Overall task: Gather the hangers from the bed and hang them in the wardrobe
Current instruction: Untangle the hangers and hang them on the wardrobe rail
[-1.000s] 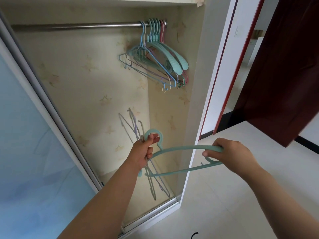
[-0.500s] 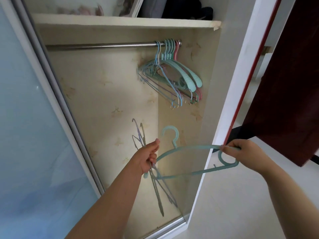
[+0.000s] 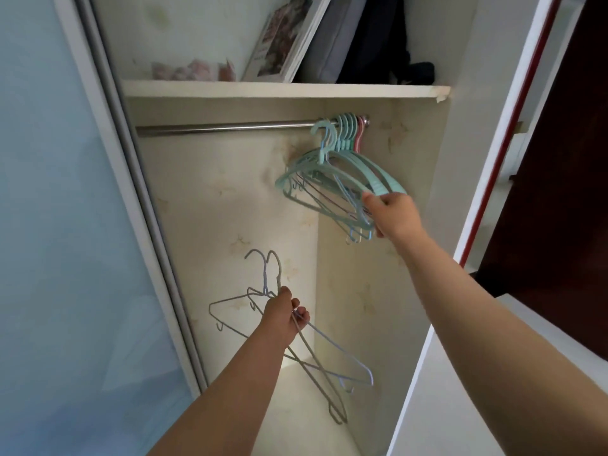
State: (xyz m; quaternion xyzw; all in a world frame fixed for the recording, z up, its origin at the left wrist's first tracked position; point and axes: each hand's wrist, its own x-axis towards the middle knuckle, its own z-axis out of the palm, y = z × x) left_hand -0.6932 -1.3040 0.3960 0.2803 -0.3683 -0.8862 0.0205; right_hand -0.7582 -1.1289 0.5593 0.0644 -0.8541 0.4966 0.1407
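Two thin wire hangers [image 3: 289, 340] fill left hand [image 3: 283, 315].

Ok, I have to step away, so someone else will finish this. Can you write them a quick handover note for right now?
Right hand: gripping the end of the teal hanger, whose hook is at the rail beside the hung bunch; whether it is seated cannot be told.
Left hand: grip closed on the wire hangers, held low inside the wardrobe.
Done: a bunch hangs at the rail's right end.
Left: confirm the teal hook is over the rail, let go, then hang the wire ones. The bed is out of view, so check it.
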